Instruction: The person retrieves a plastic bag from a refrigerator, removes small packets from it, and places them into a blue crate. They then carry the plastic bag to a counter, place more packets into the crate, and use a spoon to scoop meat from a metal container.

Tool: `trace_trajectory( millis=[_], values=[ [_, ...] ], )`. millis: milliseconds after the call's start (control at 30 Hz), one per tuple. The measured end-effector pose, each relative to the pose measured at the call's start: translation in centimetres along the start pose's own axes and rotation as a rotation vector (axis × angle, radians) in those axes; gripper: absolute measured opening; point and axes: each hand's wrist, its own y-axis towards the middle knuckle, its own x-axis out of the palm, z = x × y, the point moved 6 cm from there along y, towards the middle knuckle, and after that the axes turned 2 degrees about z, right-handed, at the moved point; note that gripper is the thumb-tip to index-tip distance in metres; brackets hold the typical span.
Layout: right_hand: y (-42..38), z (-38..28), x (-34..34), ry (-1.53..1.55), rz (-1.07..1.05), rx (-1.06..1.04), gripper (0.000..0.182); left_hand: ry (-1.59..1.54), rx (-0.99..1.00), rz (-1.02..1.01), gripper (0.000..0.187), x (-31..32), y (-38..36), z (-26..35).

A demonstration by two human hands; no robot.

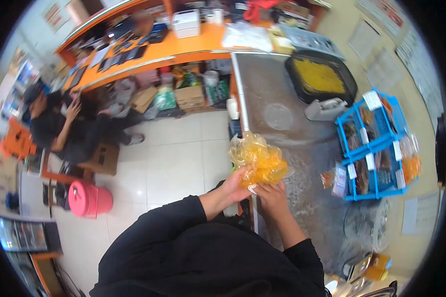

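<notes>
— At the near edge of the grey speckled metal worktop [302,148], what are the hands doing?

— Both are on a crumpled clear plastic bag of yellow-orange food [259,161]. The left hand [234,187] grips its lower part from the left, fingers curled up around the plastic. The right hand [271,192] sits just beside it, fingers bent and pinching the bottom of the same bag.

— Where is the bag exactly?

— Held up in the air over the worktop's left edge, just above the two hands. Whether it touches the surface I cannot tell.

— What else stands on that worktop?

— Farther back a black rectangular tray filled with yellow food [320,76], and in front of it a grey tape dispenser [326,109]. To the right, a blue plastic rack with small packets and white labels [374,143]. A small clear packet of orange-brown snacks [334,179] lies beside the rack, well apart from the hands.

— And around it?

— An orange counter [183,47] runs along the back, with a white box [187,23] on it. On the tiled floor [178,158] stands a pink plastic bucket [89,199]. Another person in dark clothes [64,126] sits at the left, far from the worktop.
</notes>
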Motion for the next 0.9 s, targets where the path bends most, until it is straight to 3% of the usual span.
trace_trajectory(
  millis=[267, 433, 533, 600, 667, 733, 800, 900],
  values=[
    [3.1, -9.2, 2.3, -0.009, 0.083, -0.387, 0.012, -0.089, 0.329, 0.01, 0.046, -1.9, -11.1, 3.7],
    [5.4, -11.8, 3.6, -0.1, 0.061, -0.422, 0.017, -0.097, 0.454, -0.033, 0.047, -1.7, -21.3, 6.8],
    [6.5, -13.9, 6.3, 0.268, 0.008, -0.169, 0.021, -0.096, 0.622, -0.028, 0.046, -3.7, -29.5, 8.7],
    [5.6, -17.0, 12.1, 0.578, -0.086, 0.084, 0.024, -0.169, 0.739, 0.054, 0.049, -6.7, -34.9, 9.9],
    [3.9, -25.5, 17.7, 0.843, -0.257, 0.278, 0.028, -0.18, 0.872, 0.171, 0.048, -8.0, -41.0, 10.3],
    [1.3, -36.3, 22.7, 1.229, -0.335, 0.211, 0.026, -0.167, 1.024, 0.279, 0.046, -10.4, -48.2, 10.6],
    [-0.9, -47.7, 24.1, 1.276, -0.552, -0.081, 0.024, -0.138, 1.215, 0.362, 0.044, -13.7, -55.9, 10.7],
    [-4.2, -61.0, 24.4, 0.991, -0.618, -0.518, 0.027, 0.044, 1.383, 0.425, 0.043, -16.4, -68.4, 10.1]
  ],
)
